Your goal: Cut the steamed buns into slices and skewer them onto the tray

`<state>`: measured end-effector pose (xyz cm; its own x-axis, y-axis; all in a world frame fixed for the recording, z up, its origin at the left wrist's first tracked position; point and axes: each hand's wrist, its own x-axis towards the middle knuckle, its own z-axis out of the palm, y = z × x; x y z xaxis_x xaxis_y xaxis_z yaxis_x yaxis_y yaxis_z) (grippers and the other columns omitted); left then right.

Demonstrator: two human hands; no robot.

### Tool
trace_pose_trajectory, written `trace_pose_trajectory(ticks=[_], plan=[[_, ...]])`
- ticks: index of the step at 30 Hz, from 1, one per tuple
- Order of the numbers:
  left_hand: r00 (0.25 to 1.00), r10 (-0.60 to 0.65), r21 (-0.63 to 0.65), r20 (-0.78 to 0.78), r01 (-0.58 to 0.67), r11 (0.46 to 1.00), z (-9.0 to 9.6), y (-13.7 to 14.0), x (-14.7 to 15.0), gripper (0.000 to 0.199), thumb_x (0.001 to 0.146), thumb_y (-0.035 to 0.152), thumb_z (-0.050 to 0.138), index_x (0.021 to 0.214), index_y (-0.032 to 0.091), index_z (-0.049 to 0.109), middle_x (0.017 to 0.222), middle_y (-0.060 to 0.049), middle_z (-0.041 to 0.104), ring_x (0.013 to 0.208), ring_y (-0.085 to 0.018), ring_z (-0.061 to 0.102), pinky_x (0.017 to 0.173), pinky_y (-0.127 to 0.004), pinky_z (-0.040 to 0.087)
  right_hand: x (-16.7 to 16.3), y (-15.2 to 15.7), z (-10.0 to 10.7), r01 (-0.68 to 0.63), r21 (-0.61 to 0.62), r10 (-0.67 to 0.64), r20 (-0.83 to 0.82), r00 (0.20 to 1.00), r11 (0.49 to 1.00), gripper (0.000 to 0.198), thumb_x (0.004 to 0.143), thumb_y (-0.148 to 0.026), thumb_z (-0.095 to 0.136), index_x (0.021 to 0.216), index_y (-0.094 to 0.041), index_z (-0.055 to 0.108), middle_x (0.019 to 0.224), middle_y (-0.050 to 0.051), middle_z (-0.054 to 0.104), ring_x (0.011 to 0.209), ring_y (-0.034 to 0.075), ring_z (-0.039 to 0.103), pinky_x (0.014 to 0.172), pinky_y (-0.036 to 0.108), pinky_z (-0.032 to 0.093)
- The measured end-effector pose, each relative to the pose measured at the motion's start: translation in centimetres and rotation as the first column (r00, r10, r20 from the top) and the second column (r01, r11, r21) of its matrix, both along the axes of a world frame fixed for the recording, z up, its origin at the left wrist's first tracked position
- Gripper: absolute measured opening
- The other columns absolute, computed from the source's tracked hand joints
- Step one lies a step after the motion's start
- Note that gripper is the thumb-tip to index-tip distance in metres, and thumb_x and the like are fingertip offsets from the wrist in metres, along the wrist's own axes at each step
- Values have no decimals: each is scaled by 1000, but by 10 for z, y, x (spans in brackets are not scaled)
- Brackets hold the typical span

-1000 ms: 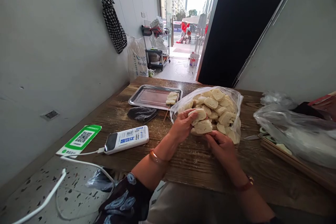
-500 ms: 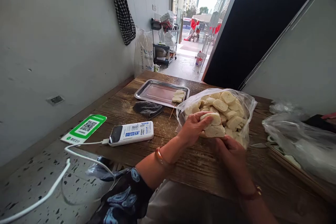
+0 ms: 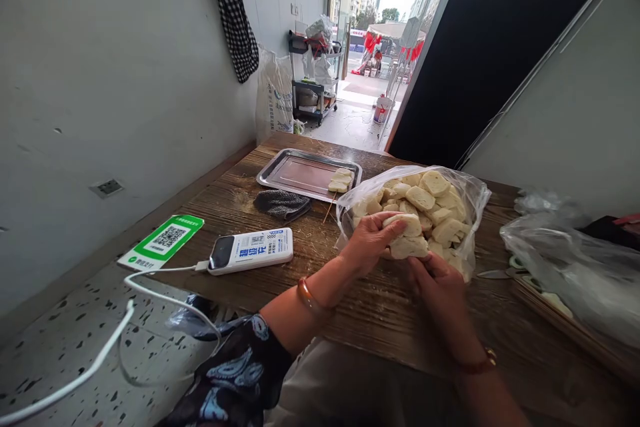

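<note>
My left hand (image 3: pixel 373 237) is closed around two pale steamed-bun slices (image 3: pixel 407 245), held one above the other, with the thumb on the upper one. Close to the lower edge of these slices, my right hand (image 3: pixel 440 287) is pinched shut; whatever lies between its fingertips is hidden. Just behind both hands, a clear plastic bag (image 3: pixel 475 203) full of similar slices (image 3: pixel 421 197) lies wide open on the wooden table. On a metal tray (image 3: pixel 295 177) further back are more slices (image 3: pixel 340 180), with a thin wooden skewer (image 3: pixel 330 205) poking out toward me.
A dark grey cloth (image 3: pixel 283 204) lies before the tray. To the left are a white device (image 3: pixel 257 252) with a cable and a green QR-code card (image 3: pixel 165 241). At right, a knife (image 3: pixel 493 275) lies beside a wooden board (image 3: pixel 545 310) and crumpled plastic bags (image 3: pixel 575 267).
Both hands keep nearly the same position, and the left hand still grips the two slices. The right fingertips have shifted very slightly up toward the slices' lower edge.
</note>
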<state>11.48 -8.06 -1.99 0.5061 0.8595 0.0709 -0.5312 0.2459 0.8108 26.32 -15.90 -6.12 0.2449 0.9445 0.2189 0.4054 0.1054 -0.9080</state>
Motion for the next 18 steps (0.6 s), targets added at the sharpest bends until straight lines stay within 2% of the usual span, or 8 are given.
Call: trace_pose_trajectory(ticks=[3, 6, 12, 15, 18], plan=[[997, 74, -6, 26, -74, 997, 4, 9, -7, 50, 67, 48, 89, 99, 11, 78, 86, -10, 77, 72, -17, 69, 69, -27, 55, -3, 0, 4, -86, -55, 83, -53, 995, 995, 28, 88, -46, 66, 88, -19, 72, 54, -5, 58, 40, 10, 48, 43, 24, 37], [990, 131, -35, 59, -129, 991, 7, 18, -14, 48, 64, 47, 90, 94, 11, 77, 84, -10, 78, 72, -20, 70, 70, -31, 56, -6, 0, 7, -115, -41, 115, -15, 993, 992, 33, 89, -43, 63, 105, -17, 76, 54, -5, 59, 42, 12, 50, 44, 24, 39], [993, 115, -37, 42, -113, 993, 3, 17, -8, 48, 63, 48, 90, 91, 11, 77, 83, -10, 77, 68, -18, 69, 65, -28, 55, -6, 2, 3, -35, 98, 30, 49, 998, 995, 31, 89, -38, 62, 103, -17, 80, 54, -3, 60, 50, 14, 55, 53, 27, 46], [998, 56, -1, 5, -56, 998, 1, 11, -2, 46, 68, 49, 88, 90, 10, 76, 83, -10, 77, 68, -16, 67, 65, -26, 54, -7, 4, 4, -27, 126, 20, 61, 998, 992, 27, 90, -38, 61, 90, -18, 79, 51, -4, 56, 48, 14, 53, 53, 27, 45], [999, 32, -6, -7, -32, 999, -1, 12, -2, 51, 68, 49, 87, 101, 12, 74, 91, -9, 76, 74, -16, 68, 69, -27, 55, -8, 6, 7, -20, 136, 11, 66, 998, 991, 27, 90, -38, 60, 85, -18, 78, 49, -5, 54, 47, 13, 51, 53, 26, 44]])
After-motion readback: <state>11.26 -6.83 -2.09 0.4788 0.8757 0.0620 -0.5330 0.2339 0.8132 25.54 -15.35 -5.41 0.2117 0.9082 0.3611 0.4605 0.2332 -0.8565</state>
